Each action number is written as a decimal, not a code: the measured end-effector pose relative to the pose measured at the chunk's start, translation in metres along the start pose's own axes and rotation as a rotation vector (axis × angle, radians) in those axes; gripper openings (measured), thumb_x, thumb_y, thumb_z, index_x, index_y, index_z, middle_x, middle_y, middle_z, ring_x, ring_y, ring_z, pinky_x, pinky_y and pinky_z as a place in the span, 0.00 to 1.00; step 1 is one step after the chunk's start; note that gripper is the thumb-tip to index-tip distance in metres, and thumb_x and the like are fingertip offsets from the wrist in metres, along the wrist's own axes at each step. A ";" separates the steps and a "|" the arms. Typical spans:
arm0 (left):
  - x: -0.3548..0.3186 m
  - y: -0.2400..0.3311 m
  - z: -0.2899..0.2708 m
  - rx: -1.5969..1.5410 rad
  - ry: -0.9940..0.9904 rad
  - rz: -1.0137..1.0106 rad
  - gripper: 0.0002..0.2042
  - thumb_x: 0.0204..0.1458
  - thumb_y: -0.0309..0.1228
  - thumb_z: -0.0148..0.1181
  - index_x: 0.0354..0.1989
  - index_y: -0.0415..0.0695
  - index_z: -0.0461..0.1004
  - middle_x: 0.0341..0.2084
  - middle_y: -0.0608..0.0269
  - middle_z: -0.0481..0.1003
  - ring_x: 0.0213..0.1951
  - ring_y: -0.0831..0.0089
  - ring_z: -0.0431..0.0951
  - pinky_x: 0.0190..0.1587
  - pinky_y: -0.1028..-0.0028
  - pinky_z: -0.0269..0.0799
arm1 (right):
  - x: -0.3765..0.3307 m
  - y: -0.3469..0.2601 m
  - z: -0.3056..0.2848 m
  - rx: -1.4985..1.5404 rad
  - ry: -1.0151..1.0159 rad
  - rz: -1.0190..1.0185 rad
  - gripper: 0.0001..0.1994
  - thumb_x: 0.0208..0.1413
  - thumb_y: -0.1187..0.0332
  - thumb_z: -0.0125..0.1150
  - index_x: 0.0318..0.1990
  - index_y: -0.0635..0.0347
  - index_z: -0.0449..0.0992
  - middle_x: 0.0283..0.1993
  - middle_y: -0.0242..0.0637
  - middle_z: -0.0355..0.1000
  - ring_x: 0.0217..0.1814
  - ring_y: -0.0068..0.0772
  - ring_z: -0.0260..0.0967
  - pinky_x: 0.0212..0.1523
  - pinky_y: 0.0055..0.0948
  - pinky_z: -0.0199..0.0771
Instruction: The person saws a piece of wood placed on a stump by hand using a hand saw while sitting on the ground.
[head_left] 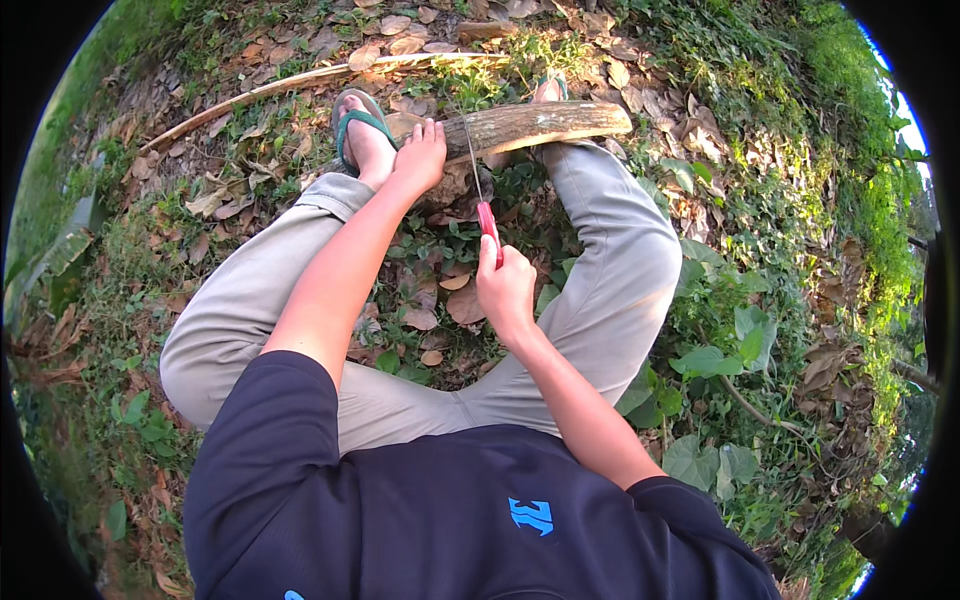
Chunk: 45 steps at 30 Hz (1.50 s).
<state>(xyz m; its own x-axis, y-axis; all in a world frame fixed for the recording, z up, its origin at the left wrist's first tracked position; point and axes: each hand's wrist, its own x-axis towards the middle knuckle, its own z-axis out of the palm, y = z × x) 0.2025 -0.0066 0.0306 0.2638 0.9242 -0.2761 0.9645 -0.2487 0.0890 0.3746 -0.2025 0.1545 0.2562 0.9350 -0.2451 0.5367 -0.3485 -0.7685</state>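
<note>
A length of log (545, 125) with brown bark lies crosswise in front of me, between and against my feet. My left hand (422, 158) presses on its left part, fingers laid over the bark and holding it. In my right hand (506, 290) is the red handle of a hand saw (487, 218), gripped with the fingers wrapped round and the thumb along it. The thin blade, seen nearly edge-on, runs away from me across the log, just right of my left hand. Its teeth and how deep it sits in the wood cannot be made out.
My left foot in a green-strapped flip-flop (362, 130) is by the log's left end; my right foot is mostly hidden behind the log. A long curved pale strip of wood (270, 92) lies beyond. Dry leaves (465, 302) and green plants (715, 360) cover the ground.
</note>
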 end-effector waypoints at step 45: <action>-0.012 0.003 -0.009 -0.054 0.059 0.019 0.38 0.52 0.27 0.62 0.73 0.37 0.53 0.73 0.44 0.55 0.68 0.38 0.63 0.66 0.52 0.68 | 0.086 -0.011 0.012 0.111 0.012 -0.088 0.24 0.68 0.55 0.53 0.29 0.70 0.76 0.26 0.58 0.74 0.31 0.61 0.76 0.35 0.50 0.71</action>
<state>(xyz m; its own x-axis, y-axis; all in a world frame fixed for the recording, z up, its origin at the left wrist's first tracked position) 0.2017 -0.0162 0.0429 0.2796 0.9352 -0.2171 0.9566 -0.2522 0.1458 0.3813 -0.1176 0.1354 0.2219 0.9606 -0.1675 0.4657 -0.2553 -0.8473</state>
